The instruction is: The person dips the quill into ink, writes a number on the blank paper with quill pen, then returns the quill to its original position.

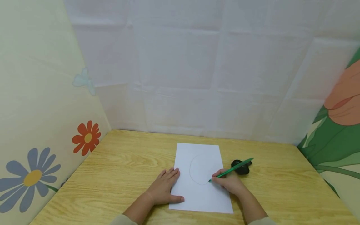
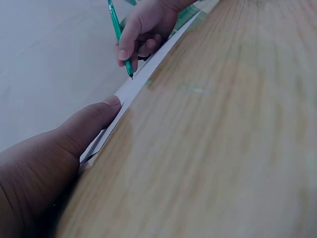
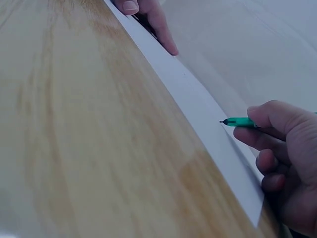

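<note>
A white sheet of paper (image 1: 197,200) lies on the wooden table, bearing a thin curved line like a partly drawn circle. My right hand (image 1: 230,182) pinches a green pen (image 1: 236,167) between thumb and fingers, its dark tip at the lower right end of the line. In the right wrist view the pen (image 3: 240,122) shows its point over the sheet. My left hand (image 1: 163,187) rests on the paper's left edge with fingers extended and thumb on the sheet; the left wrist view shows that thumb (image 2: 94,119) on the paper's edge.
A small black object (image 1: 240,167) sits on the table (image 1: 126,162) just beyond my right hand, partly behind the pen; its kind is unclear. A pale cloth backdrop (image 1: 182,62) hangs along the table's far edge, with flower-printed panels at both sides.
</note>
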Action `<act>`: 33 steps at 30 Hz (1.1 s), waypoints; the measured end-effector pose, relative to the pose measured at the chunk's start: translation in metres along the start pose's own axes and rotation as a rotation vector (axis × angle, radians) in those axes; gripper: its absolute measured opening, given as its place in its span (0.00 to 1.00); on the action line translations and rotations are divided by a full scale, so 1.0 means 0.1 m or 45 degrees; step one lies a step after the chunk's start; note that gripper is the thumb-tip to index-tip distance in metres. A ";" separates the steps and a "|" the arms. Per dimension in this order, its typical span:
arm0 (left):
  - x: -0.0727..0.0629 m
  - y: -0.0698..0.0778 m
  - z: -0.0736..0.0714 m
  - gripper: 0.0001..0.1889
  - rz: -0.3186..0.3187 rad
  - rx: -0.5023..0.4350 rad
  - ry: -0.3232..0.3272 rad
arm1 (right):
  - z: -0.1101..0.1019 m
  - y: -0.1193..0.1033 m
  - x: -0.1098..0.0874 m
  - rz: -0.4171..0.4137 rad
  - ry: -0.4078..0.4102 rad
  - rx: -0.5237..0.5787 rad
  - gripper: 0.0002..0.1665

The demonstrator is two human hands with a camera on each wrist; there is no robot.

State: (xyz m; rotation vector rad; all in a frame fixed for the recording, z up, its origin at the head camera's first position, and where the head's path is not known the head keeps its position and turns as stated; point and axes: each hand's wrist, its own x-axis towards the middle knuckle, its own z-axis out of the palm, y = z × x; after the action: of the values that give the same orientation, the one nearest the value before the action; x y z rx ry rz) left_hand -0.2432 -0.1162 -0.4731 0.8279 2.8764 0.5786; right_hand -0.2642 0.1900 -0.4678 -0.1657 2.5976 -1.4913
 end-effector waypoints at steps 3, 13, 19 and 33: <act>0.00 0.00 0.00 0.56 0.004 0.006 0.000 | 0.00 0.00 0.01 0.017 0.019 0.008 0.13; 0.00 -0.02 0.02 0.56 0.003 0.003 0.002 | 0.03 0.00 0.02 0.094 0.082 0.008 0.12; 0.01 -0.01 0.01 0.56 -0.005 -0.006 0.002 | 0.04 -0.03 0.03 0.111 0.119 0.009 0.10; 0.01 0.00 0.00 0.55 0.009 -0.003 0.019 | 0.06 -0.04 0.07 0.128 0.194 0.017 0.07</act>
State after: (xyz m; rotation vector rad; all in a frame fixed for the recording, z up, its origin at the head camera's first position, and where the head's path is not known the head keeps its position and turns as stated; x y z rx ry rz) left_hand -0.2436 -0.1156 -0.4728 0.8378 2.8868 0.5914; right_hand -0.2696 0.1818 -0.4673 0.0819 2.6666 -1.5423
